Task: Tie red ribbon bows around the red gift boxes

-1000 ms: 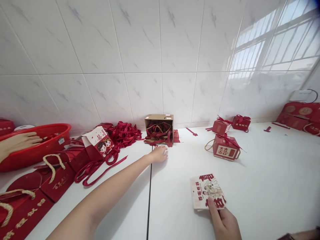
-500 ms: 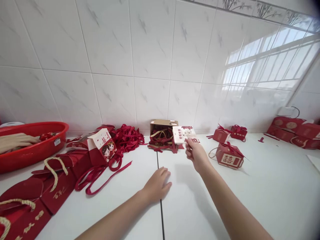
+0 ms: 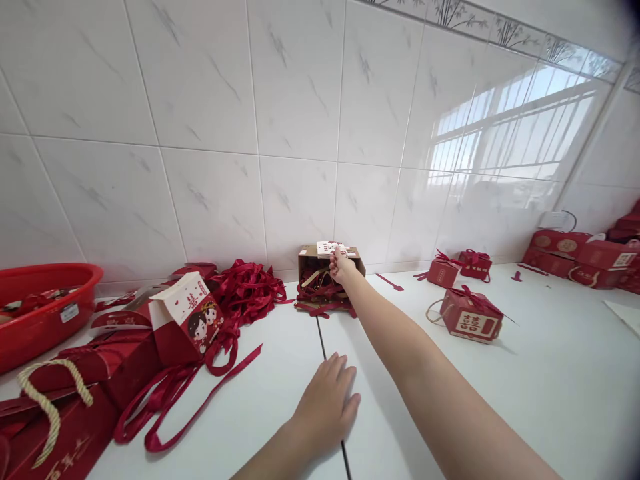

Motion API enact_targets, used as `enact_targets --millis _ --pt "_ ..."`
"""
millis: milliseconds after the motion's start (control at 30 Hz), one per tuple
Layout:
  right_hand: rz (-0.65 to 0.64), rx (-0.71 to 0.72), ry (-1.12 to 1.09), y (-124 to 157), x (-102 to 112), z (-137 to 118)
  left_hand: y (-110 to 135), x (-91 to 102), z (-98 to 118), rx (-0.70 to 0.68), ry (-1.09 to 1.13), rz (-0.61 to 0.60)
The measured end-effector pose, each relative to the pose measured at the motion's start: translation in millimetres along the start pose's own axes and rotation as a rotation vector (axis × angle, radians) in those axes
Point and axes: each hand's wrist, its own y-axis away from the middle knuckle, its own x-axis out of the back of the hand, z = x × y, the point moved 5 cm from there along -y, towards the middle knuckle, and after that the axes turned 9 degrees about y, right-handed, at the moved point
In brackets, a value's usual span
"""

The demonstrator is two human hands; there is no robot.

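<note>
My right hand (image 3: 342, 265) reaches to the back of the table, its fingers closed on the edge of a flat white-and-red printed card (image 3: 326, 248). The card is at the top of a brown cardboard box (image 3: 307, 251), which lies on its side with its opening facing me; whether they touch I cannot tell. Dark red straps and thin strips (image 3: 320, 293) fill the box and spill out in front. My left hand (image 3: 327, 403) rests palm down on the white table (image 3: 400, 413), fingers loosely spread, over the dark seam, holding nothing.
To the left are a heap of red ribbon (image 3: 253, 290), a small box with cartoon figures (image 3: 205, 323), red boxes with rope handles (image 3: 80, 433) and a red basin (image 3: 83, 293). Right, a small red gift box (image 3: 473, 317) stands before two others. A tiled wall (image 3: 300, 193) closes the back.
My right hand has carried the card left and back to the top of the cardboard box. A thin red strip now shows right of the box. The view has moved slightly; my left hand stays down.
</note>
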Motion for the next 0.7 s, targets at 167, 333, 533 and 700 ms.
enact_targets --millis 167,333,533,700 --pt "-0.027 0.006 -0.019 -4.3 0.7 -7.6 0.9 0.4 0.4 0.02 0.037 -0.007" --pt "-0.067 0.044 -0.009 2.2 2.3 -5.4 0.7 0.1 0.1 0.014 0.044 0.004" --pt "-0.1 0.13 0.089 18.8 2.4 3.4 -0.5 -0.9 -2.0 -0.006 0.026 0.01" --pt "-0.158 0.252 0.333 51.8 17.3 27.9 -2.0 0.0 -6.0 -0.043 0.019 0.036"
